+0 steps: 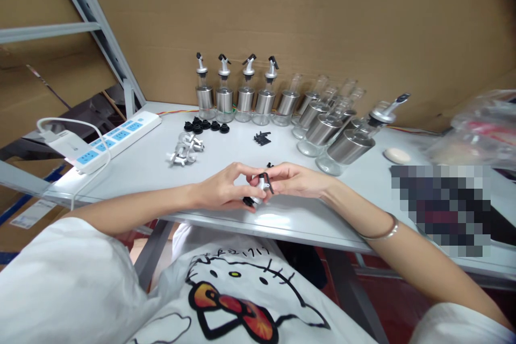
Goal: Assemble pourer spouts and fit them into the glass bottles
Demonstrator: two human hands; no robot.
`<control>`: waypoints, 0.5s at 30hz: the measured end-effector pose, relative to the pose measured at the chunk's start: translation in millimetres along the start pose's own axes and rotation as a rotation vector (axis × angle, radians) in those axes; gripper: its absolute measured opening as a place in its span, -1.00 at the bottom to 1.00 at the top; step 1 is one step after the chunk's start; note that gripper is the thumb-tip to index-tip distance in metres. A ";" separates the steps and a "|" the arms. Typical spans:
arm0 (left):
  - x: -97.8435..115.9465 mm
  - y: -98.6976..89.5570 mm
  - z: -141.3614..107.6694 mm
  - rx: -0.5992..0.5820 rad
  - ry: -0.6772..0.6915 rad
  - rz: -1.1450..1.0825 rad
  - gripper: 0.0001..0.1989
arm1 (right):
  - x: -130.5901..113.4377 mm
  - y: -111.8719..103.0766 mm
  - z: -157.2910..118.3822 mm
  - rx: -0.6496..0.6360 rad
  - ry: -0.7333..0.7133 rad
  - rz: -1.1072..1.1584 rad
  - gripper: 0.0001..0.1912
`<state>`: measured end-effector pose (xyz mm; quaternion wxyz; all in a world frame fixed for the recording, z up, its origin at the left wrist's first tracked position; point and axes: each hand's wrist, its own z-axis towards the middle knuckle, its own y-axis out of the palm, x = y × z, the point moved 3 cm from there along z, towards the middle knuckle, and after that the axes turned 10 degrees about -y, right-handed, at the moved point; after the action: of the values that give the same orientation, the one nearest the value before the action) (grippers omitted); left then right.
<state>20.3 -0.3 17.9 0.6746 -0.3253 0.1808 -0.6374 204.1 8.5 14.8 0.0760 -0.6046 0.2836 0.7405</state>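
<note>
Close to the table's front edge, my left hand (228,188) grips a silver and black pourer spout (261,189), its black stopper end pointing down to the left. My right hand (296,180) has its fingers closed on the black flip lever at the spout's upper end. The fingers partly cover the piece. Beyond my left hand lie a pile of silver spout parts (186,149) and a cluster of black stoppers (205,126). Small black levers (262,138) lie in a heap past my hands.
Several bottles with pourers (245,101) stand along the back, with several unstoppered bottles (322,131) to their right. A white power strip (116,140) lies left. An oval white object (398,155) and a plastic bag (479,129) are right.
</note>
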 end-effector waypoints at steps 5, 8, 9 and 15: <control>-2.3 1.8 -1.7 -0.045 -0.050 -0.018 -0.76 | 0.2 -1.8 2.0 0.034 -0.050 -0.066 -0.73; -3.0 1.7 -2.1 -0.048 -0.064 -0.014 -0.75 | -0.7 -0.4 2.9 0.043 -0.071 -0.081 -0.70; -3.0 1.5 -2.0 -0.048 -0.059 -0.017 -0.76 | -1.3 0.4 2.9 0.044 -0.076 -0.088 -0.69; -1.1 0.0 0.1 -0.016 0.007 0.022 -0.79 | -5.7 4.2 1.6 0.036 -0.118 -0.175 -0.76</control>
<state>20.2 0.7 17.8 0.6783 -0.3265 0.1917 -0.6297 202.2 7.2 21.7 0.1677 -0.5811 0.2380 0.7600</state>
